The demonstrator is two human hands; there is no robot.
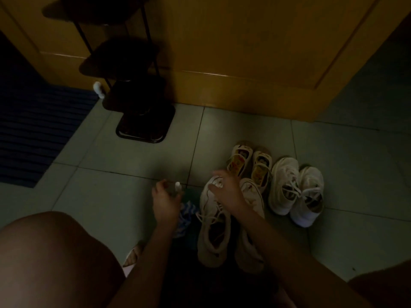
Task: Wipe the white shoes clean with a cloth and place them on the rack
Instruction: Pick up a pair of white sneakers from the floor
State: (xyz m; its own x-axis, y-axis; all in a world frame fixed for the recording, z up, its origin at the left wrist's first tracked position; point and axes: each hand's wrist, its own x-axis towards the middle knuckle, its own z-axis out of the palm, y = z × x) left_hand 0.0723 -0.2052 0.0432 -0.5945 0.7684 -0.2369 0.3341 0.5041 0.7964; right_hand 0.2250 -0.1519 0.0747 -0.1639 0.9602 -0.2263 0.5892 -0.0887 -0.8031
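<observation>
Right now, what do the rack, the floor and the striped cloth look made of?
Rack: thin black rods, likely painted metal; shelves too dark to tell. Floor: pale glazed tile, grout lines, faint sheen. Striped cloth: soft woven fabric, crumpled folds.

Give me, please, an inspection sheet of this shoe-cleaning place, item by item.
Surface: pale tiled floor, dim light.
Job's things: near white shoes in front of the person; second white pair to their right; striped cloth on the floor; black rack, tiers too dark to judge.
Clutter: printed sandals; blue mat.
Grippers: left hand seems to grip a small bottle; right hand over the near pair's toe, contact unclear.
Cables: nothing seen.
Surroundings: wooden door behind.
</observation>
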